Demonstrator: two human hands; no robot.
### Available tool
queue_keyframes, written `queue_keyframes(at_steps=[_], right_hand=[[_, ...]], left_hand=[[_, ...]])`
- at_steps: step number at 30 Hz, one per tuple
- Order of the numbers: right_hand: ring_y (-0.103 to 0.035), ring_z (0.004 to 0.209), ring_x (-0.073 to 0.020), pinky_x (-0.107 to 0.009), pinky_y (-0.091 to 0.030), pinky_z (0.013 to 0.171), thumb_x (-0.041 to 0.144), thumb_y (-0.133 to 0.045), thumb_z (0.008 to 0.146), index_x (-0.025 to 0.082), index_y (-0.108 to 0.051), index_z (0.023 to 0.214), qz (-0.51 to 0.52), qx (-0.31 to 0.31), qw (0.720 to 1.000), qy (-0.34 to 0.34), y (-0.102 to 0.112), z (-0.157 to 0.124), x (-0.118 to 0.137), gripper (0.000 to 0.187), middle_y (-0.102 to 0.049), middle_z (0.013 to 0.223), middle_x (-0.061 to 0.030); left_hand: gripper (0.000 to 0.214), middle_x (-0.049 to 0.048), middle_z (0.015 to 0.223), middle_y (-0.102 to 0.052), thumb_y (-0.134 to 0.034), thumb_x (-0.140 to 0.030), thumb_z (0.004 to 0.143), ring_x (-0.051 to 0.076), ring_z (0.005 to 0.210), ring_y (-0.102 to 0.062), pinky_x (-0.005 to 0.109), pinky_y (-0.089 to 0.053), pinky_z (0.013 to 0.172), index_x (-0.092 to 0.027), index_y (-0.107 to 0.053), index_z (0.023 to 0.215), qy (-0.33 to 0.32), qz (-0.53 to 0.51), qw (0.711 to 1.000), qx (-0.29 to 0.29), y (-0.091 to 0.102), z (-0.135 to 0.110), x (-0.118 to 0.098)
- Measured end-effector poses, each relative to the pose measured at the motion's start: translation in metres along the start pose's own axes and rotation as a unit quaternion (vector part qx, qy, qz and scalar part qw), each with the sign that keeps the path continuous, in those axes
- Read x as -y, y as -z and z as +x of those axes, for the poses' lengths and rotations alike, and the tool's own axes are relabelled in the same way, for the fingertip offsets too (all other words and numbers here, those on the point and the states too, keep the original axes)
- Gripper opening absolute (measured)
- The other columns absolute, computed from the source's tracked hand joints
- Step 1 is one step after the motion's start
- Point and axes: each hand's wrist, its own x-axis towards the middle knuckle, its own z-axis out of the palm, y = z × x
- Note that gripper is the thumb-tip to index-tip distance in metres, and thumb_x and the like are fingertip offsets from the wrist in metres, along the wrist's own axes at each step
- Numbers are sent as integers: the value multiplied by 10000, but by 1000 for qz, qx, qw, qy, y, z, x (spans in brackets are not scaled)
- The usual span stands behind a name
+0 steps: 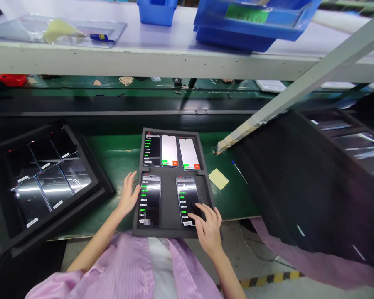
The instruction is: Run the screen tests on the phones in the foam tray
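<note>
A black foam tray (171, 182) lies on the green bench in front of me with several lit phones in its slots. Three phones sit in the far row; two of them, phone (169, 150) and phone (188, 153), show white screens. My left hand (128, 195) is open, its fingers flat against the tray's left edge beside the near-left phone (150, 199). My right hand (208, 226) is open too, fingers spread, with the fingertips touching the lower screen of the near-right phone (187, 199).
A black tray (6, 199) of dark phones sits tilted at the left. Large black trays (299, 187) stand at the right. A yellow cloth (218, 178) and a pen (239, 171) lie right of the centre tray. Blue bins (249, 20) rest on the shelf above.
</note>
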Motion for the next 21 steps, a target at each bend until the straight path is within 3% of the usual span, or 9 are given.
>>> queue_keyframes(at_steps=[4,7,11,16,21], right_hand=[[-454,1133,-225,-508,-263,1008,254,-282,895,286,-695,880,3,-4,1000,0,-3,-1,-3,414,-561,1153,-41],[-462,1123,-230,-509,-268,1000,260,-284,894,290,-696,886,2,-14,1000,-2,-4,-2,-5,413,-559,1155,-44],[-465,1115,-230,-505,-263,999,261,-289,894,298,-696,891,1,-24,1000,-3,-4,-1,-5,409,-561,1150,-42],[-452,1118,-222,-500,-241,1009,259,-275,901,285,-693,894,8,-24,1000,-10,-2,0,-2,419,-541,1163,-50],[-441,1127,-223,-499,-215,1020,270,-266,905,280,-692,908,10,-17,1000,-23,-1,0,2,427,-532,1174,-50]], left_hand=[[424,86,1416,-324,-309,-377,913,247,1294,-348,457,-283,1071,-235,-425,1296,-94,126,988,-6,9,43,-23],[423,70,1406,-361,-294,-399,916,245,1229,-447,419,-379,1012,-249,-465,1272,-92,175,980,25,11,69,-36],[433,70,1425,-349,-310,-441,906,268,1151,-527,418,-424,966,-252,-499,1247,-77,207,974,53,9,82,-44],[477,75,1457,-304,-324,-406,910,237,1200,-486,414,-382,1009,-265,-322,1366,-58,95,993,47,9,69,-37],[658,115,1490,-231,-383,-308,878,232,1300,-363,436,-352,1031,-254,-34,1433,33,-83,993,82,3,22,5]])
